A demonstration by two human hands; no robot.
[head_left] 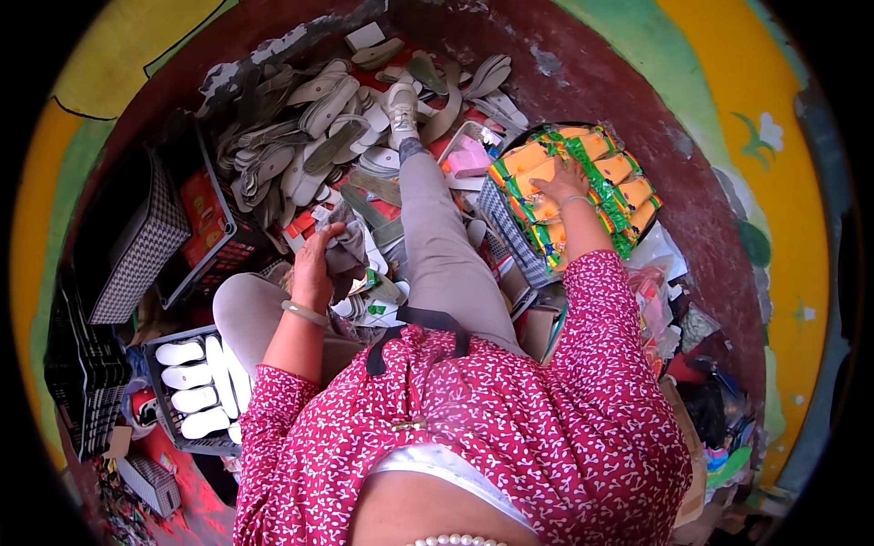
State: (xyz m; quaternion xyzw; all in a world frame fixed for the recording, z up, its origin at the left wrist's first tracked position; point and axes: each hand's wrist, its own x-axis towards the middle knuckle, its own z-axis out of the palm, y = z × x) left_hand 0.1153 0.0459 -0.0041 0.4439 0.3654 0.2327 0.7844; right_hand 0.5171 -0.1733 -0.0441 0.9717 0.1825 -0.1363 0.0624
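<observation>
My right hand (563,184) lies flat with fingers apart on orange packets with green and yellow edging (614,168). The packets stand in rows in a checked box (514,238) to the right of my outstretched leg. My left hand (313,264) is over my bent knee side, its fingers closed on a crumpled grey cloth (346,247); the fingertips are partly hidden. Beyond both hands, a heap of grey and white shoe insoles (323,114) spreads around my foot.
On the left, a dark crate (196,437) holds white insoles beside my knee. A checked box (137,246) and a black crate (232,250) stand beyond it. A pink item (468,156) lies in a white tray. Plastic bags (651,296) crowd the right, near the painted wall (665,100).
</observation>
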